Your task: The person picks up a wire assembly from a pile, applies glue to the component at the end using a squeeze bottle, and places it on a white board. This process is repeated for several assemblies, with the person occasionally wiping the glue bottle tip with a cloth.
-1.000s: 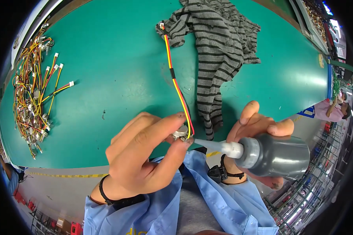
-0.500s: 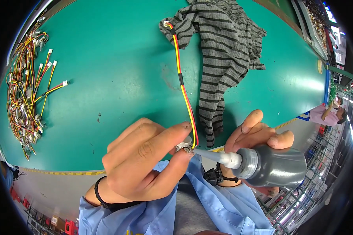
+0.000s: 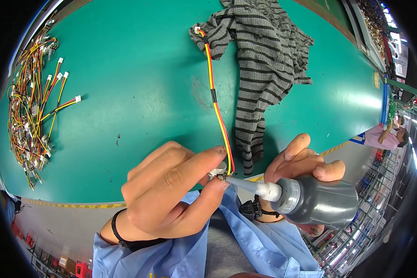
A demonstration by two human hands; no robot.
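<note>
Left hand (image 3: 167,190) pinched metal component (image 3: 217,170), wires (image 3: 222,125) attached, at near centre; right hand (image 3: 301,163) clasped bottle (image 3: 326,201), nozzle (image 3: 245,185) at wired end, work apparently unfinished. Wired-parts pile (image 3: 30,120) lay left, status unclear.

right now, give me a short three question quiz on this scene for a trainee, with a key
1. Multiple choice: What does the right hand hold? A) scissors B) a bottle with a tapered nozzle C) a screwdriver
2. True or false: The striped cloth lies to the right of the piled wire harnesses.
3. Fill in: The left hand pinches a wired component between its thumb and its ____.

Key: 1. B; 2. true; 3. index finger
</note>
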